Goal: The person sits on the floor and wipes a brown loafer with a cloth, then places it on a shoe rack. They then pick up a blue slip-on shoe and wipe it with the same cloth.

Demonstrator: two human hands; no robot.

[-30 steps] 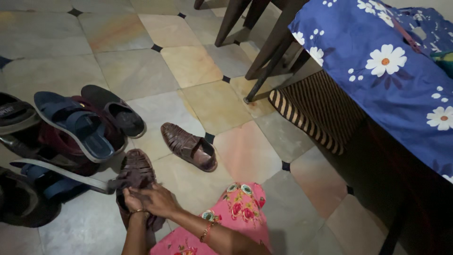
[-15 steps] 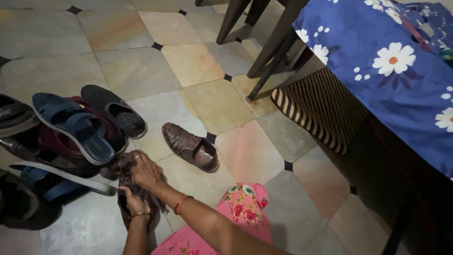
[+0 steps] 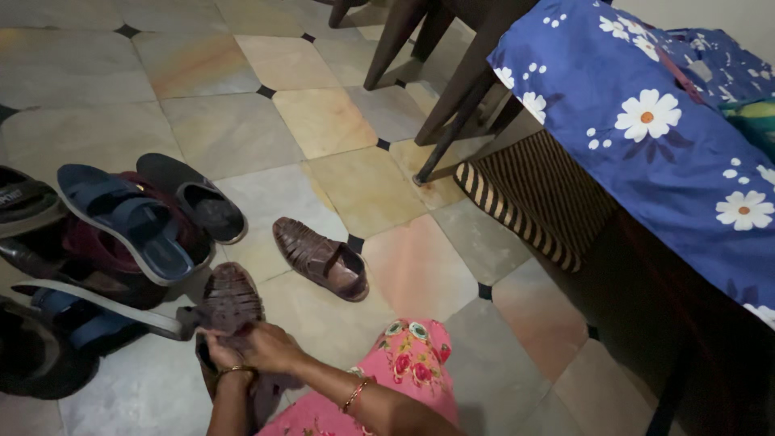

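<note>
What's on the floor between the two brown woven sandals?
Nothing: in the head view only bare tile separates the held sandal from the other sandal.

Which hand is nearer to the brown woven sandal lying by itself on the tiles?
Right. The right hand rests on the held sandal, on the side facing the lone sandal; the left hand grips farther away.

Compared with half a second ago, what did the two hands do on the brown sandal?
The right hand slid back from the woven toe of the brown sandal toward its heel, uncovering the toe. The left hand kept its hold at the heel. The second brown sandal and the blue slipper did not move.
</note>
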